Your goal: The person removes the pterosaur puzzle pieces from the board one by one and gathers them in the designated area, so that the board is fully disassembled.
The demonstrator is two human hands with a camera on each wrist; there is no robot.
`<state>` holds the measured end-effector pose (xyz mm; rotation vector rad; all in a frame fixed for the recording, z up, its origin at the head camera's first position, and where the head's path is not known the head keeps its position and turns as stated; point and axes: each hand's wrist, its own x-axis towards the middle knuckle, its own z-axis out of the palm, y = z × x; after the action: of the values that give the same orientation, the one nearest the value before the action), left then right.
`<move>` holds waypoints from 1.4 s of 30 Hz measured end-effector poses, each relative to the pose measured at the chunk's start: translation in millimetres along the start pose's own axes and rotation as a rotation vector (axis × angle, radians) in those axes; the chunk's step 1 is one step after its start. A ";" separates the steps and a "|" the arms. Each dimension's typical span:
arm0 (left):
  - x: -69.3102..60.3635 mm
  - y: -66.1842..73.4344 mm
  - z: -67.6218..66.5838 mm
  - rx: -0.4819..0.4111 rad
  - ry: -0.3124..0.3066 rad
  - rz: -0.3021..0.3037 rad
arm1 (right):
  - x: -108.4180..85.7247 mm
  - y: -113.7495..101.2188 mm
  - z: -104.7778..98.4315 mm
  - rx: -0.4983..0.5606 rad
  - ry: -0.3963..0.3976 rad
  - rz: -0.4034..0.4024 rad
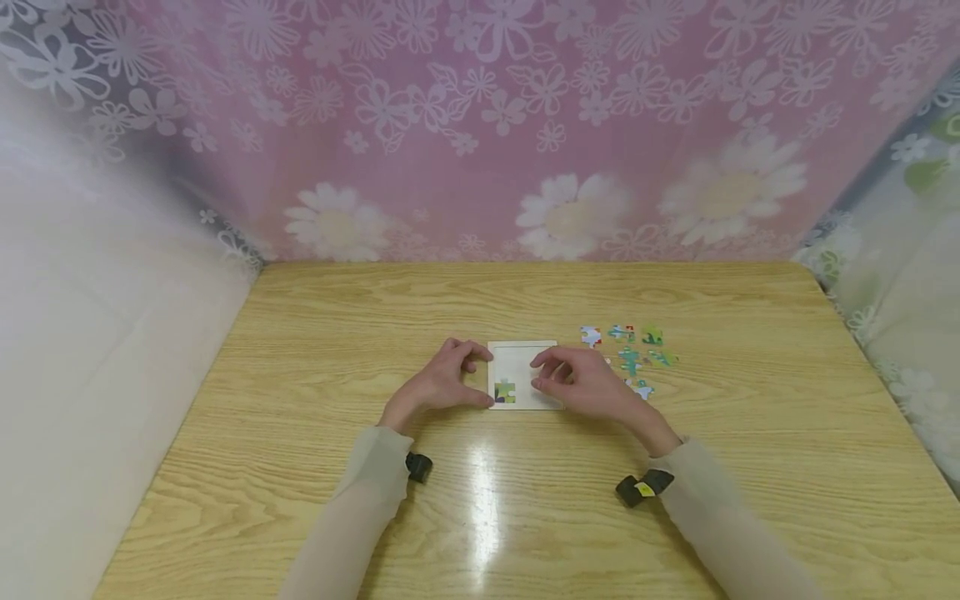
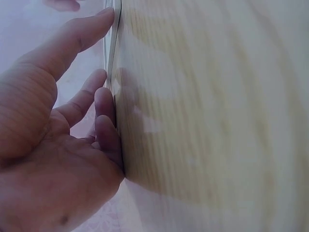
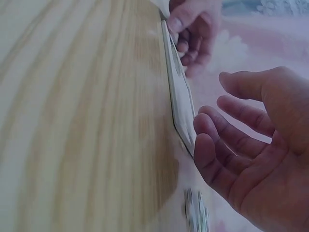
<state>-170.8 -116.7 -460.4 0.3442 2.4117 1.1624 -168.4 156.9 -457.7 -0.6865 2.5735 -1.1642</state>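
A white puzzle frame (image 1: 522, 343) lies flat on the table, with one green and purple jigsaw piece (image 1: 506, 392) in its near left corner. My left hand (image 1: 448, 377) touches the frame's left edge, thumb at the near corner and a fingertip at the far one. Over the frame's right side hovers my right hand (image 1: 581, 379), its fingers loosely bent. In the right wrist view nothing sits between the thumb and fingers of the right hand (image 3: 256, 130). The left wrist view has the left hand's (image 2: 58, 106) thumb and index finger against the thin frame edge.
Several loose jigsaw pieces (image 1: 630, 358) lie right of the frame, some partly hidden behind my right hand. The wood-grain table (image 1: 337, 325) reaches back to a pink flowered cloth (image 1: 450, 167). A black wrist camera (image 1: 643, 487) is on my right wrist.
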 end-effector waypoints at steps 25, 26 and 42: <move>0.6 1.5 0.8 -0.009 0.001 -0.002 | 23.7 -13.5 17.2 -0.135 -0.089 -0.078; 0.8 1.2 0.8 -0.009 0.001 -0.004 | 23.5 -13.5 17.6 -0.134 -0.087 -0.071; 0.8 1.2 0.9 -0.017 0.003 -0.005 | 23.7 -14.0 22.6 -0.063 -0.087 0.006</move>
<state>-171.0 -115.1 -460.2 0.3308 2.4025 1.1809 -175.5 122.4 -462.4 -0.7265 2.5471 -1.0325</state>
